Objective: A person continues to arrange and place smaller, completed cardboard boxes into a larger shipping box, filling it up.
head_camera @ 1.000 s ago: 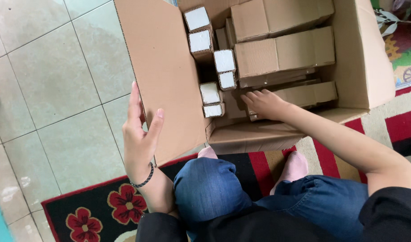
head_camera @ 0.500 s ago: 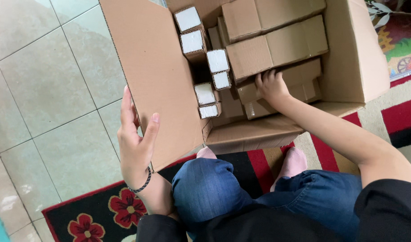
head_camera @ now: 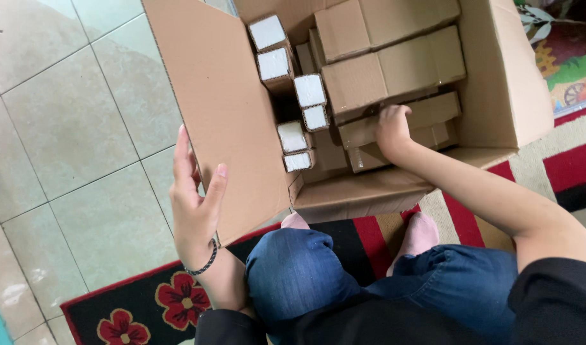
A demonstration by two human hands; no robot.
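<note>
A person sits on a patterned rug [head_camera: 139, 313] beside pale floor tiles [head_camera: 63, 128], looking down into a large open cardboard carton [head_camera: 497, 83]. The left hand [head_camera: 194, 204], fingers straight and released, presses flat against the carton's outer flap [head_camera: 229, 121], propping it open. The right hand [head_camera: 392, 131] reaches inside, fingers curled over a long brown inner box [head_camera: 433, 112] in the lower rows; whether it truly grips is unclear. Lifting cleanly probably calls for keeping the flap held back and drawing the box straight up. More plain brown boxes [head_camera: 382, 70] fill the right side; slim ones with white square ends [head_camera: 309, 91] stand in a column left of them.
</note>
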